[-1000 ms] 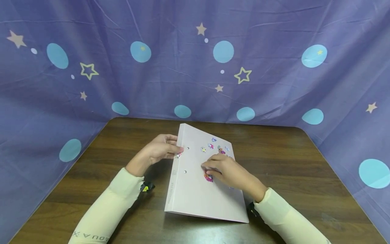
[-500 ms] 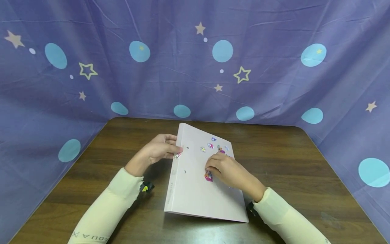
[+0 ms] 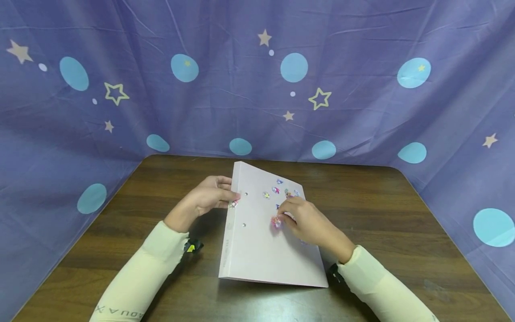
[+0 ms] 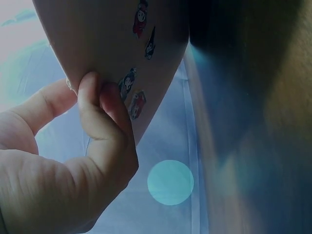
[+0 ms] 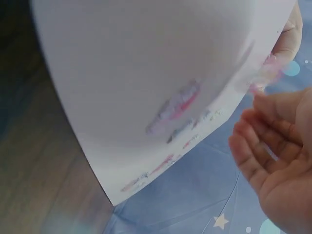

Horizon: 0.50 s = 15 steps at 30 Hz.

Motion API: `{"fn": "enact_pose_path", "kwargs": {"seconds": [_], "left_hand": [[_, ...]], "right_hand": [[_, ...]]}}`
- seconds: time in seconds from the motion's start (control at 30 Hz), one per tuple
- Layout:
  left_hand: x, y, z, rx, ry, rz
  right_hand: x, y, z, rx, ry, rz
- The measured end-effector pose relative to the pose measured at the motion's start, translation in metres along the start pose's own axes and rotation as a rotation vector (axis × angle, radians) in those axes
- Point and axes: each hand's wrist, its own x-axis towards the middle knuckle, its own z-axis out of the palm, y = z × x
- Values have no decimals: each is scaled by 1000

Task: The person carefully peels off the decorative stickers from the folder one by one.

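A white folder [image 3: 261,259] stands tilted on the table, its spine toward the left. My left hand [image 3: 209,197] grips it by the spine, thumb in front and fingers behind. Between thumb and fingertips, my right hand [image 3: 307,221] pinches a shiny pink sticker [image 3: 276,222], blurred by motion. In the right wrist view this sticker [image 5: 265,77] hangs off the fingertips, apart from the cover. Several small colourful stickers, among them a yellow one [image 3: 266,195] and a pink one [image 3: 275,190], stick to the cover's upper part. Another sticker [image 3: 233,204] sits on the spine under my left thumb.
The folder rests on a brown wooden table [image 3: 386,223]. A purple-blue curtain [image 3: 225,89] with stars and dots hangs around the back and sides. In the left wrist view, more stickers [image 4: 140,19] show on the folder's other side.
My right hand has lifted the pink sticker off the cover and moved slightly up and right. The folder has tilted a little; my left hand keeps its grip on the spine.
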Motion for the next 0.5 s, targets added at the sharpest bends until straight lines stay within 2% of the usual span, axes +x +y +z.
{"fn": "enact_pose_path", "kwargs": {"seconds": [0.37, 0.5], "left_hand": [[0, -1, 0, -1, -3, -1], [0, -1, -1, -4, -4, -1]], "right_hand": [[-1, 18, -18, -86, 78, 262], [-6, 33, -28, -146, 54, 382]]}}
